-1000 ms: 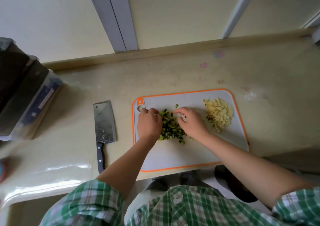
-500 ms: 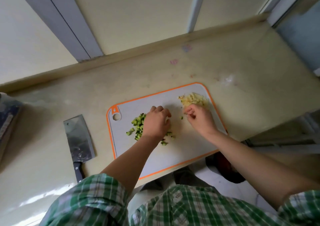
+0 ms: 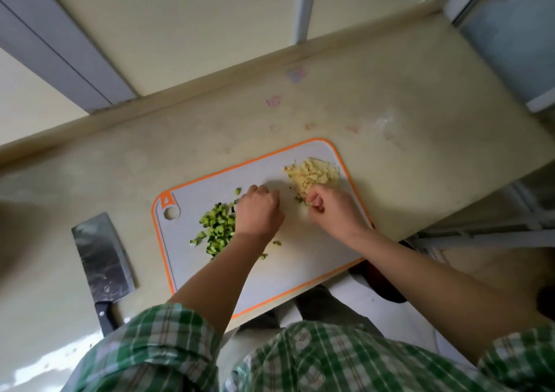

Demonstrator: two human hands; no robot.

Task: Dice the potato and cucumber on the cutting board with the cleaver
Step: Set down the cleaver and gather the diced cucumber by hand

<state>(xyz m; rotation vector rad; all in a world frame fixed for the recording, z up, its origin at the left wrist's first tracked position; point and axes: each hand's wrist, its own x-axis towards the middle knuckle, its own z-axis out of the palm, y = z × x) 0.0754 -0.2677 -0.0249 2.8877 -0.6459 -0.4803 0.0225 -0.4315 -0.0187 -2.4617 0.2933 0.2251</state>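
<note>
Your cutting board [image 3: 300,259] is grey with an orange rim and lies skewed. On its left part, the diced cucumber [image 3: 217,229] sits in a loose green heap with a few strays nearby. The diced potato [image 3: 312,173] is piled pale yellow at the far right corner, with what may be cucumber bits at its near edge. Your cleaver [image 3: 102,259] lies flat, left of the board, black handle toward you.

Diced cucumber [image 3: 217,226], potato [image 3: 312,175] on cutting board [image 3: 300,259]
</note>
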